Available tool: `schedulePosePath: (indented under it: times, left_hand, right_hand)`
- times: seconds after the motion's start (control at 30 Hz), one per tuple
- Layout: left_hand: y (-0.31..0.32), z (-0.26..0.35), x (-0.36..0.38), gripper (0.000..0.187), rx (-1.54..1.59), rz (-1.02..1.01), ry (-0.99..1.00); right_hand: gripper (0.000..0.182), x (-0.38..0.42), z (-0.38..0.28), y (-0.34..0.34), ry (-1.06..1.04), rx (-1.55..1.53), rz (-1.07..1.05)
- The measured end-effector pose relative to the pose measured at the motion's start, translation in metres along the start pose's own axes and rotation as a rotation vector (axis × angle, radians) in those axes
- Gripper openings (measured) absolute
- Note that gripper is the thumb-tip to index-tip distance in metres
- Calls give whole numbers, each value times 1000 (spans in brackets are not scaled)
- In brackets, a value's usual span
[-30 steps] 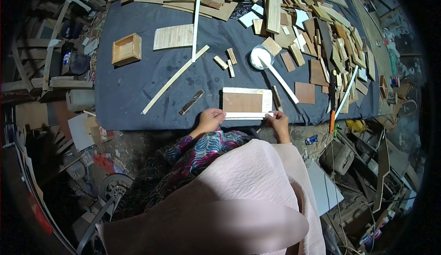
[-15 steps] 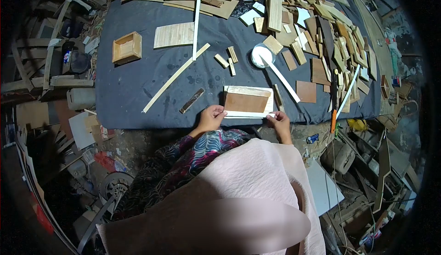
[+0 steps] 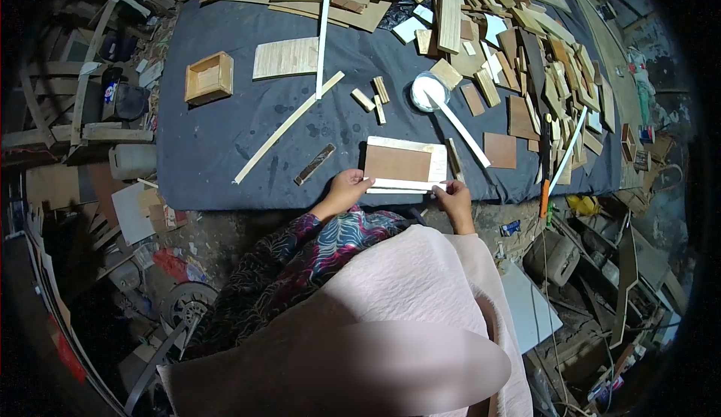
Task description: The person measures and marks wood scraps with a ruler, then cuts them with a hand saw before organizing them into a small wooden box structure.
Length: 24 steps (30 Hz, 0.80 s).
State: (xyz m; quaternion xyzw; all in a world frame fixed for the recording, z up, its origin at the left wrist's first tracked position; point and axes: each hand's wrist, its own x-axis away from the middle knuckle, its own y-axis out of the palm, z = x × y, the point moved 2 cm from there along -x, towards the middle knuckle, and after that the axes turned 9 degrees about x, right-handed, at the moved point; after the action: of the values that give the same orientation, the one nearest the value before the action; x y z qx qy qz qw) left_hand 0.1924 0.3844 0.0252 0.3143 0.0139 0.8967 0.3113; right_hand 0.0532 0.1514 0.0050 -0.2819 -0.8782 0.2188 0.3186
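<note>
At the table's near edge, a brown rectangular panel [image 3: 396, 163] lies over a pale wooden board [image 3: 437, 163], whose far and right margins show. Along the near side of the panel runs a narrow white strip [image 3: 402, 184]. My left hand [image 3: 347, 190] pinches the left end of this strip, its fingertips touching the panel's near left corner. The right end is between the thumb and fingers of my right hand [image 3: 455, 201]. A dark wood stick [image 3: 455, 159] lies just beyond my right hand, and a dark worn wood piece [image 3: 314, 164] lies beyond my left.
A tub of white glue-like paste [image 3: 422, 87] with a white stick [image 3: 466, 138] stands farther back. Wood offcuts [image 3: 559, 79] crowd the right side of the dark table cloth [image 3: 203, 147]. A small wooden box [image 3: 209, 79] sits at left; an orange-handled tool [image 3: 544, 198] lies at the right edge.
The brown panel has shifted left and slightly away from me on the pale board, uncovering more of its right side. My right hand has moved slightly left.
</note>
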Motion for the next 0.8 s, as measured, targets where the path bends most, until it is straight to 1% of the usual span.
schedulePosePath:
  times: [0.13, 0.2, 0.23, 0.3, 0.33, 0.4, 0.47, 0.53, 0.6, 0.63, 0.7, 0.73, 0.8]
  left_hand:
    - [3, -2, 2, 26, 103, -34, 112]
    - [6, 5, 6, 24, 147, -35, 160]
    - [5, 9, 9, 23, 184, -56, 191]
    - [5, 19, 15, 21, 218, -83, 221]
    - [4, 23, 18, 21, 224, -101, 241]
    - [4, 30, 22, 22, 227, -125, 262]
    - [3, 35, 24, 22, 257, -100, 318]
    - [2, 39, 24, 25, 237, -116, 307]
    - [8, 56, 33, 24, 240, -136, 389]
    - [7, 55, 33, 24, 239, -136, 390]
    - [6, 60, 35, 24, 11, -89, 556]
    - [4, 63, 35, 24, 11, -89, 558]
    - [7, 90, 47, 24, -556, -17, 954]
  right_hand:
    - [28, 14, -18, -10, 8, 108, 13]
    - [31, 17, -27, -13, -228, 139, 66]
    - [31, 17, -30, -16, -230, 138, 71]
    - [31, 30, -60, -26, -565, 61, 61]
    - [31, 33, -67, -29, -564, 60, 68]
    - [26, 38, -73, -30, -374, -134, -126]
    - [24, 42, -79, -32, -355, -185, -131]
    - [22, 42, -78, -32, -339, -235, -142]
    - [20, 40, -74, -30, -331, -280, -141]
    - [20, 41, -73, -30, -332, -281, -141]
    - [20, 47, -77, -33, -271, -341, -128]
    - [20, 50, -82, -35, -273, -341, -128]
    - [20, 58, -101, -45, -583, -357, 42]
